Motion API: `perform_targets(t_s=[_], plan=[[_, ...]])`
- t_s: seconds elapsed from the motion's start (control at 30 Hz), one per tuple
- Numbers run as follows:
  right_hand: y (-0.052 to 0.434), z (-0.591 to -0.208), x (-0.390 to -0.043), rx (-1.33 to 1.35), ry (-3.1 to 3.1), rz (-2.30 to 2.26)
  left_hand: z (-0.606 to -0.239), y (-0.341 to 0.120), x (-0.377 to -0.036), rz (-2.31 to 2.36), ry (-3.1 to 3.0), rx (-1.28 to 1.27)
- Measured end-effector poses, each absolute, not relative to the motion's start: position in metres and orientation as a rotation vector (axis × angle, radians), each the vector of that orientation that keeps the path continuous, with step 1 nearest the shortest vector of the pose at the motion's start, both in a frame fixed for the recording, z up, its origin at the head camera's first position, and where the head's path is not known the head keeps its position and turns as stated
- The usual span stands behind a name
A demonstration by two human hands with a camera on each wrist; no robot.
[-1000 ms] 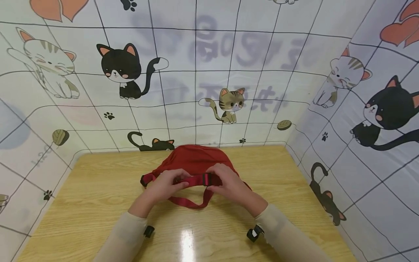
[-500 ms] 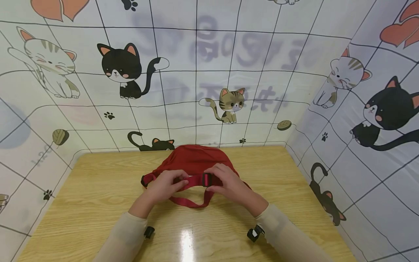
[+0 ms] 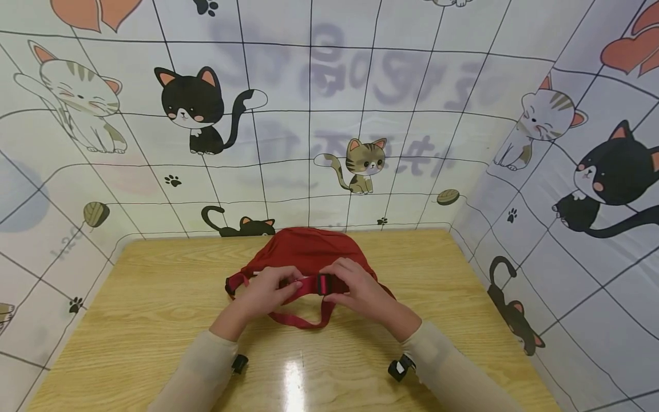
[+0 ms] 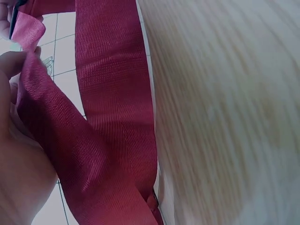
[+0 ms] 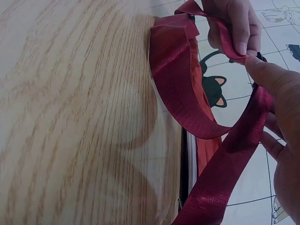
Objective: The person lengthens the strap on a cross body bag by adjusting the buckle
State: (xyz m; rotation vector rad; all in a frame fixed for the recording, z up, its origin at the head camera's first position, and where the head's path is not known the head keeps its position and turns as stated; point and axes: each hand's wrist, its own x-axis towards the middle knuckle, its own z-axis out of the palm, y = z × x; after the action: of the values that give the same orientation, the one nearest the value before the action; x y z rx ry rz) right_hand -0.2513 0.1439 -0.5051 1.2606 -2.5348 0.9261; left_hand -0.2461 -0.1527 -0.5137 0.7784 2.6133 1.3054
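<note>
Left hand (image 3: 265, 290) pinches a red strap (image 3: 309, 284) between thumb and fingers, and right hand (image 3: 357, 289) grips a black buckle (image 3: 320, 285) on that strap, as I read it from the head view. The hands are near each other but apart, a run of strap bridging them. The red bag (image 3: 314, 249) lies at the far edge of the wooden table (image 3: 123, 297), just beyond the hands. A slack loop (image 3: 301, 322) of strap sags below the buckle, toward the person. A black fitting (image 3: 230, 288) shows at the bag's left end. Both sleeves are cream, and a black device sits by each cuff. Behind the table I note a white cloth (image 3: 283, 171) printed with grid lines and cats.

On the left wrist view, I find the left hand at the left side, fingertips at a fold in the strap. One length descends from them, crossing in front of another broad length. A dark edge enters at the upper left; the table fills the right.

On the right wrist view, the right thumb presses near the buckle, which is mostly hidden, and the left thumb faces it on the strap. Red bag fabric shows behind a curved length. I cannot tell how the strap threads through the buckle.
</note>
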Motion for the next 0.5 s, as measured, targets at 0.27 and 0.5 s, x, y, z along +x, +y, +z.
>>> perform_targets(t_s=[0.27,0.5], plan=[[0.1433,-0.5067,-0.2518,1.292,-2.501,0.917,-0.5151,-0.1464,-0.2493,1.284,2.609,0.887],[0.1436,-0.5065,-0.2513,1.281,-2.545,0.908,-0.5130,-0.1458,-0.2502,1.288,2.571,0.872]])
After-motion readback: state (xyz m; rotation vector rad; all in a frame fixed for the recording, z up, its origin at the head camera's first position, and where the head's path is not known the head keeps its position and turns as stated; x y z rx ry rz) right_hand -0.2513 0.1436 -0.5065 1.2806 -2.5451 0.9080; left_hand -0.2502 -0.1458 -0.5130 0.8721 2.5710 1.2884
